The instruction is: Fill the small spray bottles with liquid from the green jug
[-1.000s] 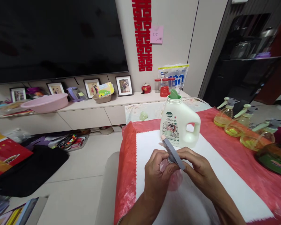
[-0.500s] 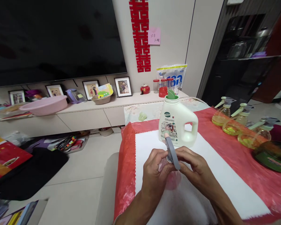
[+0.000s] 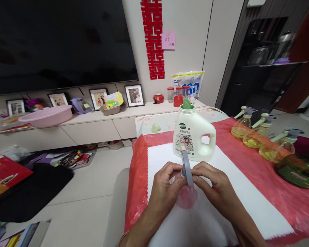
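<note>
A clear pink spray bottle (image 3: 187,199) with a grey trigger head (image 3: 186,168) stands between my hands over the white sheet. My left hand (image 3: 164,188) is closed round the bottle's neck, thumb and fingers just below the head. From the other side my right hand (image 3: 213,181) pinches the grey head's edge near the neck, its fingertips partly hidden behind the head. Just beyond stands a pale green detergent jug (image 3: 207,128), upright, with a green piece (image 3: 187,104) sitting in its mouth. The nozzle's pinkish tip overlaps the jug's label from here.
Several spray bottles (image 3: 264,132) with yellow liquid line the right side of the red table cover (image 3: 229,147). Near them lies a dark green bottle (image 3: 297,171). The white sheet (image 3: 257,209) covers the table's middle. A long cabinet (image 3: 98,127) with picture frames runs behind.
The grey head has turned slightly and stands more upright between my fingers. More of the pink bottle shows below it. My right fingers have shifted along the head, and the view has moved slightly.
</note>
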Demonstrator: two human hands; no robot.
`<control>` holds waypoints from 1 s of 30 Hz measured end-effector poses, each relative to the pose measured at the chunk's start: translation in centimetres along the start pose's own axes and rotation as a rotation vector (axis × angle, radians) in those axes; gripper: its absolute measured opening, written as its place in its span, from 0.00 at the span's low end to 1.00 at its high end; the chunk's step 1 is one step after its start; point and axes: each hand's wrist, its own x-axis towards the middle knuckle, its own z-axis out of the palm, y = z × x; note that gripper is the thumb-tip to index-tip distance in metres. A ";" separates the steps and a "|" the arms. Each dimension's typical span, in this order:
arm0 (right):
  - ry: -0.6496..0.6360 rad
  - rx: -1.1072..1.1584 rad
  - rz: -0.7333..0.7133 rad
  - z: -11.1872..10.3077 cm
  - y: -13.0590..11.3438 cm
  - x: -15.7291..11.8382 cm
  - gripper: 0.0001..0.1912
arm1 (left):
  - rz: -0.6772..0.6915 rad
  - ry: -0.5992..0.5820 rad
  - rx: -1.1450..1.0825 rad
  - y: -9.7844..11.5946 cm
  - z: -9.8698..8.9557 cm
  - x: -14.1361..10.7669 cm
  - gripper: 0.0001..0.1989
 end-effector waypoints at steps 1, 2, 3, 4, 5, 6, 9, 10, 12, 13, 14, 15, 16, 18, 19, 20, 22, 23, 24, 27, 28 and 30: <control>0.009 0.014 0.007 0.0 0.2 0.0 0.07 | 0.035 -0.003 0.033 0.1 0.0 0.0 0.07; 0.018 0.026 0.019 0.1 0.4 0.0 0.06 | 0.065 -0.004 0.062 0.2 0.0 0.0 0.07; 0.026 0.035 0.033 0.2 0.5 0.0 0.05 | 0.086 -0.007 0.085 0.3 0.0 0.0 0.07; 0.029 0.042 0.047 0.3 0.7 0.0 0.05 | 0.098 -0.009 0.102 0.4 0.0 0.0 0.07; 0.029 0.048 0.058 0.4 0.8 0.1 0.05 | 0.104 -0.011 0.113 0.5 0.0 0.0 0.07; 0.028 0.053 0.065 0.4 0.8 0.1 0.06 | 0.107 -0.014 0.119 0.5 0.0 0.0 0.08; 0.019 0.030 0.069 0.6 0.4 0.1 0.07 | 0.102 -0.016 0.116 0.5 0.0 0.0 0.08; 0.021 0.011 0.063 0.6 0.2 0.0 0.06 | 0.085 -0.010 0.098 0.4 0.0 0.0 0.07; 0.048 -0.034 0.048 0.8 -0.2 0.1 0.05 | 0.035 -0.003 0.027 0.2 0.0 -0.1 0.07; 0.070 -0.053 0.044 0.9 -0.4 0.1 0.04 | 0.008 -0.002 -0.008 0.1 0.0 -0.1 0.08; 0.095 -0.068 0.044 1.0 -0.5 0.1 0.04 | -0.013 -0.004 -0.036 0.0 -0.1 -0.2 0.08; 0.117 -0.078 0.049 1.1 -0.6 0.1 0.04 | -0.027 -0.010 -0.051 0.0 -0.1 -0.2 0.07; 0.133 -0.083 0.056 1.2 -0.6 0.1 0.04 | -0.030 -0.016 -0.049 -0.1 -0.2 -0.2 0.07; 0.142 -0.071 0.073 1.4 -0.5 0.0 0.05 | -0.006 -0.029 -0.013 -0.1 -0.4 -0.3 0.07; 0.135 -0.057 0.086 1.4 -0.5 0.0 0.05 | 0.020 -0.033 0.010 -0.1 -0.5 -0.3 0.08; 0.125 -0.039 0.101 1.5 -0.4 0.0 0.05 | 0.055 -0.036 0.035 0.0 -0.6 -0.3 0.09; 0.099 -0.001 0.140 1.5 -0.2 -0.1 0.03 | 0.124 -0.027 0.077 0.0 -0.7 -0.2 0.11; 0.091 0.015 0.158 1.6 -0.1 -0.1 0.02 | 0.146 -0.019 0.087 0.0 -0.7 -0.2 0.11; 0.082 0.029 0.174 1.6 0.0 -0.2 0.02 | 0.160 -0.011 0.087 0.0 -0.7 -0.2 0.12; 0.064 0.056 0.208 1.6 0.0 -0.2 0.11 | 0.162 -0.008 0.070 -0.1 -0.7 -0.1 0.12; 0.051 0.056 0.205 1.5 -0.1 -0.2 0.14 | 0.160 -0.014 0.063 -0.2 -0.7 0.0 0.13; 0.018 0.039 0.177 1.3 -0.2 -0.2 0.14 | 0.153 -0.020 0.051 -0.2 -0.7 0.0 0.12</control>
